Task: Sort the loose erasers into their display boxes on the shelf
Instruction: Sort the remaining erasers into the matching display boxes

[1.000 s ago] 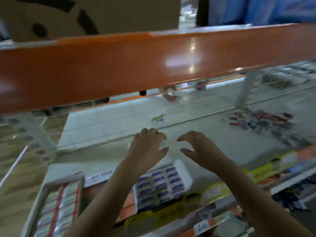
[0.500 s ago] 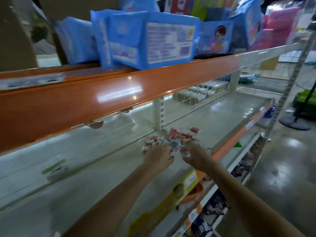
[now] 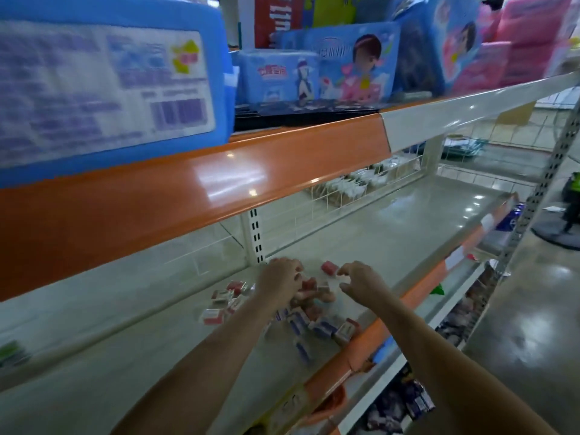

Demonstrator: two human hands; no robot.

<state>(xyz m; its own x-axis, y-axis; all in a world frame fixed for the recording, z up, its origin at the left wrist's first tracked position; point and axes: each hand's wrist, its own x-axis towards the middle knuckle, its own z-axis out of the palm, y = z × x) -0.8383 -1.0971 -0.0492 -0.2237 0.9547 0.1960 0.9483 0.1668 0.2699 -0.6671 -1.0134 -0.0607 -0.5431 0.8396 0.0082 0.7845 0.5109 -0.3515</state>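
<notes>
Reaching in under the orange shelf edge point(image 3: 219, 196), both arms stretching across the pale shelf point(image 3: 392, 233). Left hand point(image 3: 279, 282) pressing down into the pile of loose erasers point(image 3: 301, 312), fingers curling around a few red-wrapped ones and gripping them. Right hand point(image 3: 361, 279) hovering just beside the pile, fingers loosely hooked, thumb and forefinger close together but holding nothing visible. Lone red eraser point(image 3: 328, 267) lying just beyond the right hand's fingertips, apart from the rest. Red-and-white erasers point(image 3: 219, 304) scattering to the left of the left wrist, blue-and-white erasers point(image 3: 301, 328) spreading toward the shelf's front lip, between the two forearms. All lying flat on the shelf surface, loose, some touching, some apart. Wire divider point(image 3: 345, 189) running along the back of the shelf, small white packs point(image 3: 354, 183) sitting behind it, too blurred for detail. Blue packages point(image 3: 110, 83) stacking on the shelf above, pink packages point(image 3: 527, 42) further right. More stock showing on the lower shelf point(image 3: 405, 403) below the front edge.
</notes>
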